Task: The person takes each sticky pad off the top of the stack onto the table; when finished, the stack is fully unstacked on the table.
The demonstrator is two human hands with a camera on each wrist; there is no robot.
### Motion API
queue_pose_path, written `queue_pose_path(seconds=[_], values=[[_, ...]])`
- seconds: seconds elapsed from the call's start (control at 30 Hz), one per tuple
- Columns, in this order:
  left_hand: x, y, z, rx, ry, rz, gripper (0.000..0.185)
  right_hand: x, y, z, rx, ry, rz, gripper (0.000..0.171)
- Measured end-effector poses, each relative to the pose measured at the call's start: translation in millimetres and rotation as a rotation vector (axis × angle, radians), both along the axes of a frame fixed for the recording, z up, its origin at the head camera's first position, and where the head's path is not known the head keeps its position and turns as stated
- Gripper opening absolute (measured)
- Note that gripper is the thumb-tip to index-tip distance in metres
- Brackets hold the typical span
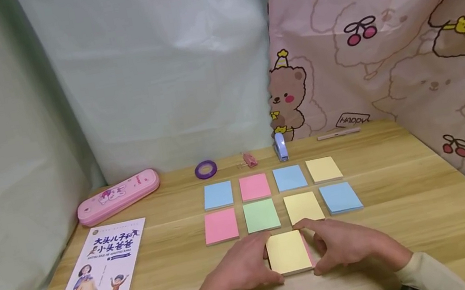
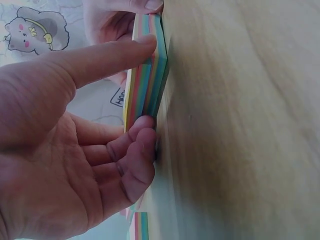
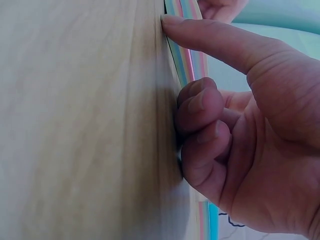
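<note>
Both of our hands frame a stack of sticky notes (image 1: 288, 252) at the near edge of the bench (image 1: 413, 217). Our left hand (image 1: 240, 270) presses thumb and curled fingers (image 2: 135, 150) against the stack's left side, and our right hand (image 1: 348, 244) does the same on the right, so each pinches it lightly between thumb and fingertips. The wrist views show the stack's edge striped in several colours, lying flat on the wood, its top sheet yellow.

We judge that the layered sheets could shear or fan apart if one hand squeezes harder than the other, and that a sideways nudge might send the stack into the yellow pad (image 1: 303, 207) just beyond it.

Further out, eight small pads lie in two rows of blue, pink, green and yellow. To the left rests a children's book (image 1: 101, 272), and beyond it a pink pencil case (image 1: 118, 196). Along the far edge sit a purple tape roll (image 1: 205, 169), a pink clip (image 1: 249, 159), a small blue stapler (image 1: 280, 146) and a pen (image 1: 339, 134). Behind the light wooden bench hang a pale green sheet (image 1: 155, 75) and a pink curtain with cartoon bears (image 1: 381, 36).
</note>
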State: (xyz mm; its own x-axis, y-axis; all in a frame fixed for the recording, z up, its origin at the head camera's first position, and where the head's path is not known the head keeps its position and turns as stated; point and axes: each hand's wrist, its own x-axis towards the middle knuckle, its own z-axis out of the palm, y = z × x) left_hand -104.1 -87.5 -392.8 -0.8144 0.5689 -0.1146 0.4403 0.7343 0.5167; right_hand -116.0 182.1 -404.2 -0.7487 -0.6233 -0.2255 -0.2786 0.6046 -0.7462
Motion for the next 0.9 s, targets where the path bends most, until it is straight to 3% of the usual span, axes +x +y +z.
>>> queue_pose_path(seconds=[0.6, 0.9], values=[[1.5, -10.5, 3.4, 0.022, -0.03, 0.036, 0.062, 0.0, -0.3, 1.9, 0.019, -0.001, -0.005, 0.086], [7.6, -32.7, 9.3, 0.04, 0.007, 0.066, 0.055, -0.5, -1.1, 2.5, 0.001, -0.013, -0.003, 0.081]])
